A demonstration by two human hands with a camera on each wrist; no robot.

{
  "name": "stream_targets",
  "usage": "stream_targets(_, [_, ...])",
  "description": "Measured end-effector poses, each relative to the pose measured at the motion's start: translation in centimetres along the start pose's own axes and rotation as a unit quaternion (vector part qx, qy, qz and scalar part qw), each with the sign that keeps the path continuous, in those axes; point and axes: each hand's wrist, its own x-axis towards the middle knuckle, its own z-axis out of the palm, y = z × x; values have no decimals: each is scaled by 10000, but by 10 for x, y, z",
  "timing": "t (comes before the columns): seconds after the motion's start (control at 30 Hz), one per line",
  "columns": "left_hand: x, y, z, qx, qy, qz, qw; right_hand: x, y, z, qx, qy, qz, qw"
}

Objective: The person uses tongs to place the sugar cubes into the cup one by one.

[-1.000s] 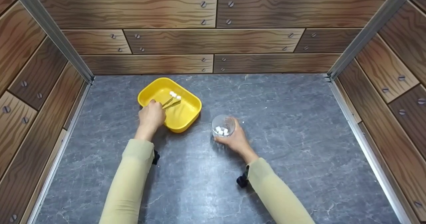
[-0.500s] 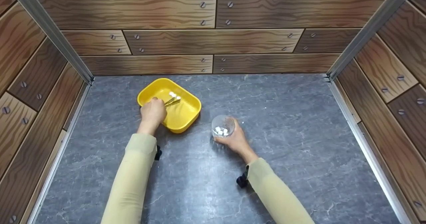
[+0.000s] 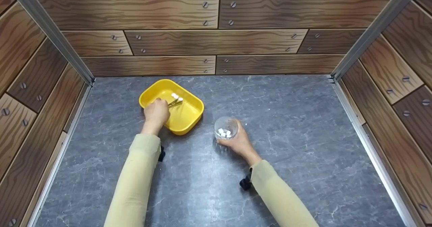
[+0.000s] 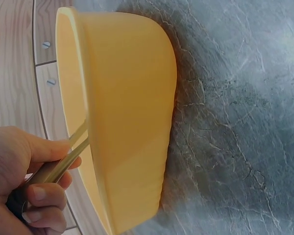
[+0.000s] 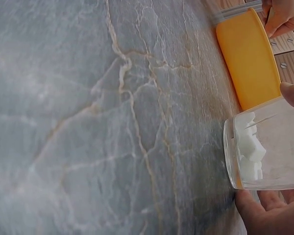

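My left hand (image 3: 157, 114) grips metal tongs (image 4: 56, 166) over the near left rim of a yellow basin (image 3: 184, 119). The tips of the tongs reach down inside, right by a small white cube (image 3: 180, 99); more white cubes (image 3: 174, 95) lie just beyond it. In the left wrist view the basin wall hides the tips. My right hand (image 3: 241, 141) holds a clear glass (image 3: 224, 122) upright on the table, thumb on one side and fingers round the other. Several white cubes (image 5: 251, 149) lie at the bottom of the glass.
The grey marbled tabletop (image 3: 303, 136) carries the basin at the back left, with the glass to its right and nearer. Wood-patterned panels (image 3: 256, 41) and metal rails (image 3: 371, 146) enclose the table at the back and sides. Tiny white specks (image 3: 246, 123) lie right of the glass.
My left hand has shifted slightly forward and right, and the arms of the tongs have come closer together near the white cube. The right hand and glass have stayed put.
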Motion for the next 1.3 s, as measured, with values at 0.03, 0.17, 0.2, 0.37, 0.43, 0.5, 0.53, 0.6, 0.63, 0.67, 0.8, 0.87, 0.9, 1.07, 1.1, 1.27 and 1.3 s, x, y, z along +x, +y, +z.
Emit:
stream_targets(0.03, [0, 0, 0, 2, -3, -2, 10000, 0, 0, 0, -9, 0, 9, 10000])
stream_targets(0.17, [2, 2, 1, 22, -44, 7, 10000, 0, 1, 0, -40, 20, 40, 10000])
stream_targets(0.2, [2, 2, 2, 35, -59, 8, 10000, 0, 1, 0, -49, 27, 44, 10000])
stream_targets(0.37, [3, 4, 3, 97, -113, 0, 9999, 0, 2, 0, -32, 25, 15, 10000])
stream_targets(0.43, [3, 4, 4, 102, -109, 2, 9999, 0, 2, 0, -53, 18, 12, 10000])
stream_targets(0.5, [3, 5, 5, 91, -87, -17, 9999, 0, 1, 0, -54, 16, 6, 10000])
stream_targets(0.53, [3, 5, 5, 87, -61, -19, 9999, 0, 1, 0, -56, 16, 7, 10000])
stream_targets(0.6, [2, 5, 5, 93, -11, -14, 10000, 0, 1, 0, -59, 19, 1, 10000])
stream_targets(0.63, [2, 4, 6, 104, 17, -13, 9999, -1, 1, 0, -65, 17, 0, 10000])
stream_targets(0.67, [2, 4, 6, 108, 40, -19, 9999, -1, 1, 0, -67, 13, 3, 10000])
stream_targets(0.8, [0, 2, 8, 137, 120, -13, 9998, -1, 1, 1, -119, -14, 43, 9999])
stream_targets(0.87, [-2, 0, 8, 126, 152, -26, 9998, -1, 0, 1, -134, -21, 58, 9999])
stream_targets(0.9, [-3, -1, 9, 121, 163, -40, 9998, -1, 0, 1, -142, -20, 58, 9999])
stream_targets(1.07, [-9, -7, 6, 32, 230, -135, 9996, -1, -1, 0, -151, -10, 62, 9999])
stream_targets(1.1, [-11, -8, 5, -1, 245, -155, 9996, 0, -1, 0, -143, -7, 59, 9999])
stream_targets(1.27, [-20, -11, -1, -218, 439, -182, 9986, -1, 0, -1, -66, 2, 82, 9999])
stream_targets(1.3, [-23, -11, -2, -263, 483, -179, 9983, -1, 0, -1, -39, 1, 79, 10000])
